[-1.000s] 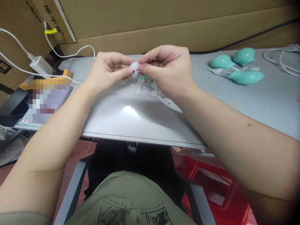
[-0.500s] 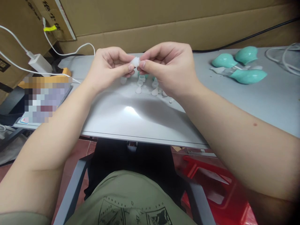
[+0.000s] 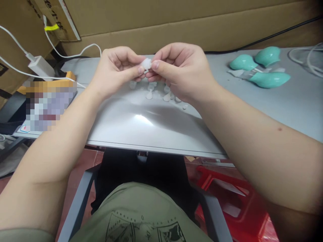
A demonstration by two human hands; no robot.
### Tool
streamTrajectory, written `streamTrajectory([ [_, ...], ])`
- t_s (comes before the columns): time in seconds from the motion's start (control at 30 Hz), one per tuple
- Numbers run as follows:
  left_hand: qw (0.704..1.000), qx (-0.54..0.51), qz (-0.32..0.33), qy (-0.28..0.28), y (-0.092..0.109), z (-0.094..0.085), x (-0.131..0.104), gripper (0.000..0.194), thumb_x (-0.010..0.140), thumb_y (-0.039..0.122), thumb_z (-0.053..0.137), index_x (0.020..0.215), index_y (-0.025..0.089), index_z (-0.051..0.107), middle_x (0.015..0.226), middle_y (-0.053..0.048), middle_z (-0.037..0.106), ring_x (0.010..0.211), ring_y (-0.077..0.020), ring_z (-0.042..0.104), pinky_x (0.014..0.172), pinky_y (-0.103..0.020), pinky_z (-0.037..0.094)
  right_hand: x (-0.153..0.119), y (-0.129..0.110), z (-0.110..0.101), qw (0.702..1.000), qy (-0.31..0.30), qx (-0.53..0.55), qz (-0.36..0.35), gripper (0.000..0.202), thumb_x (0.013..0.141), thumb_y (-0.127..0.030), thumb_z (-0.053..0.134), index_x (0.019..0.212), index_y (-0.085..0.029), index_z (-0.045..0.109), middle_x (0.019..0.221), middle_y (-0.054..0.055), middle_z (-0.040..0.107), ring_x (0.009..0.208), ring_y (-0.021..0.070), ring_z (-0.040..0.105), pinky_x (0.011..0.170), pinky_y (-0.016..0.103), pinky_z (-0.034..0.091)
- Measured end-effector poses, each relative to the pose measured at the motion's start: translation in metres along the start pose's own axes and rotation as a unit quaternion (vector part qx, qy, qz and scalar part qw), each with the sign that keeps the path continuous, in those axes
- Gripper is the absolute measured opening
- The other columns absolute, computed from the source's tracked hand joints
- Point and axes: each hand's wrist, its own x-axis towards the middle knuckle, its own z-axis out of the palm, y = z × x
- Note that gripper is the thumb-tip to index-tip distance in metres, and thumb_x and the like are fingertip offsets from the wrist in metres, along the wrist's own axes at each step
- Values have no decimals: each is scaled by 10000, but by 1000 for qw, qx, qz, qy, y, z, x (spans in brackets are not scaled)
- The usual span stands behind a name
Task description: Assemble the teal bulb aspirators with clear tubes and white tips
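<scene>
A small translucent white plastic piece (image 3: 146, 64) is held up above the far part of the grey table (image 3: 121, 124). My left hand (image 3: 119, 65) pinches its left side between thumb and forefinger. From the right, the thumb and fingers of my right hand (image 3: 179, 67) close on the same piece, so the two hands' fingertips nearly meet. Below and behind them several small clear-white parts lie on the table, among them a flared piece (image 3: 149, 95), another flared piece (image 3: 167, 97) and a little ring (image 3: 185, 107). My hands partly hide this group.
Three glossy teal rounded shells (image 3: 270, 80) with clear pieces lie at the back right. White cables (image 3: 309, 64) curl beyond them. At left are a white charger (image 3: 41, 67), an orange object (image 3: 70, 76) and a blurred flat item. Cardboard (image 3: 176, 20) walls the back.
More of the white piece shows between my fingertips, and it appears turned a little. My right hand's fingers have shifted slightly around it. The view has moved slightly.
</scene>
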Motion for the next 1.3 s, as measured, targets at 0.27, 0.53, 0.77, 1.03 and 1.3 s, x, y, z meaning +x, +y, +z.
streamTrajectory([
  [0.27, 1000, 21, -1, 23, -1, 1, 1, 203, 744, 348, 971, 821, 248, 812, 937, -27, 863, 834, -274, 835, 821, -451, 727, 2, 2, -1, 998, -10, 58, 0, 346, 895, -439, 1051, 927, -232, 776, 928, 23, 789, 863, 164, 763, 851, 267, 668],
  [0.53, 998, 0, 65, -3, -10, -4, 4, 169, 790, 264, 986, 838, 225, 828, 894, -12, 834, 790, -242, 829, 761, -406, 692, 0, -1, 4, 998, 11, 51, 26, 414, 883, -494, 1053, 923, -222, 743, 940, 36, 789, 857, 172, 763, 850, 270, 682],
  [0.77, 990, -35, 132, -17, -19, -6, 8, 199, 801, 233, 1092, 867, 285, 911, 837, -8, 847, 673, -211, 800, 640, -345, 685, 0, -2, 4, 993, -11, 112, 40, 238, 1021, -251, 919, 949, -178, 705, 894, 42, 793, 819, 143, 791, 762, 216, 674],
  [1.03, 988, -24, 154, -7, -23, -6, 10, 255, 769, 385, 1130, 856, 266, 922, 823, -21, 838, 648, -198, 777, 603, -319, 663, 2, -11, 3, 980, -38, 143, 133, 171, 1107, -70, 732, 967, -166, 751, 893, 43, 821, 734, 120, 775, 696, 201, 663],
  [1.3, 992, 46, 119, -10, -12, -8, 8, 192, 761, 365, 1045, 758, 284, 871, 828, -15, 818, 667, -213, 743, 648, -390, 651, 0, -10, 5, 978, -26, 153, 139, 203, 1117, -89, 729, 933, -170, 709, 875, 44, 809, 748, 121, 780, 708, 201, 663],
])
